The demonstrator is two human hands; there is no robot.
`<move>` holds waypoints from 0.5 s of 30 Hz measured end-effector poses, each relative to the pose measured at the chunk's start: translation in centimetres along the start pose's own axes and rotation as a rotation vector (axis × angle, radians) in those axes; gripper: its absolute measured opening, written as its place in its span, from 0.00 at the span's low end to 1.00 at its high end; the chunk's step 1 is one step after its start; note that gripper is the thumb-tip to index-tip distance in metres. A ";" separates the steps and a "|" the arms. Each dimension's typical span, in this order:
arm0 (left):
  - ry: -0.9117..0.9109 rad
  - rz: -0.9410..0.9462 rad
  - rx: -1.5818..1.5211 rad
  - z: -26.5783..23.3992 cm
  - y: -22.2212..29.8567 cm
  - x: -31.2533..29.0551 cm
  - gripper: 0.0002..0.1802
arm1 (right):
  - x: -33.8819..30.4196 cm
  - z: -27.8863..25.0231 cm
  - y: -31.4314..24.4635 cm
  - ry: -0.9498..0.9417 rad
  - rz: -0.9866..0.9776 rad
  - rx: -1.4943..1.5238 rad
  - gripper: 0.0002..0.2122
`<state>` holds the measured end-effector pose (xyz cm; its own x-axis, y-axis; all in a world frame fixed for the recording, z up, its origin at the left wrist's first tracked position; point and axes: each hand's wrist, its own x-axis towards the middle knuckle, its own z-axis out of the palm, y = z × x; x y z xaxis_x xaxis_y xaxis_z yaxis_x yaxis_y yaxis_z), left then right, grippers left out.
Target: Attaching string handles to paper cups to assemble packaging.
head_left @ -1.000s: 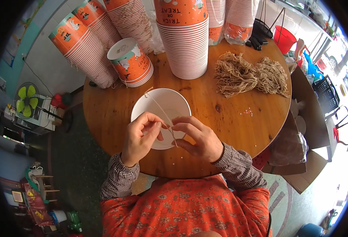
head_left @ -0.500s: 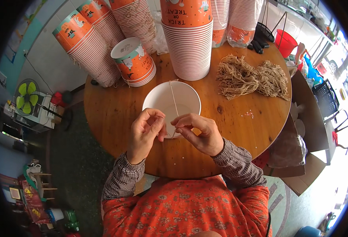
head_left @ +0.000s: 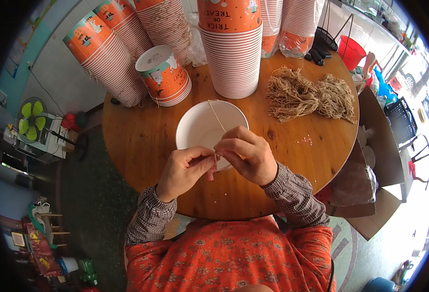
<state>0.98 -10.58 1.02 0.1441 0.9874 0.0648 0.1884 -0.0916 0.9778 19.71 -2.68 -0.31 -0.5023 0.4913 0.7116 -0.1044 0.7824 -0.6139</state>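
Observation:
A white paper bucket (head_left: 189, 125) stands mouth up on the table in front of me. From its far rim a thin cord (head_left: 216, 115) runs taut across the opening to my fingers. My right hand (head_left: 250, 155) pinches this cord over the bucket's near rim. Right beside it, my left hand (head_left: 187, 170) is closed too, its thumb and forefinger pressed together on the cord at the same spot. The fingertips of both hands nearly touch, and they hide the cord's end and part of the near rim.
Behind the bucket rises a tall stack of buckets (head_left: 232, 63). One orange printed bucket (head_left: 168, 80) and more stacks stand to the left. Bundles of tan cord (head_left: 292, 95) lie at the right, near small pale bits (head_left: 306, 140). A cardboard box (head_left: 380, 141) is beside the round wooden table (head_left: 136, 146).
My left hand has moved right and closed on the cord beside my right hand. The right hand has shifted slightly up and right, and the cord slants more to the right.

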 end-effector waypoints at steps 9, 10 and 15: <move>-0.072 -0.056 0.001 0.0 0.1 -0.2 0.07 | 0.2 0.7 1.1 0.164 0.102 -0.054 0.10; -0.052 -0.065 -0.007 0.0 0.1 -0.2 0.07 | 0.0 0.3 1.0 0.172 0.132 -0.047 0.09; -0.022 -0.052 0.031 0.1 0.2 -0.3 0.07 | -1.6 -0.4 0.3 0.014 0.279 0.081 0.06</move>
<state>1.12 -10.89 1.15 0.1549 0.9879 0.0090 0.2261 -0.0443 0.9731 20.87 -3.03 -1.52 -0.5089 0.6894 0.5155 -0.0318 0.5834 -0.8116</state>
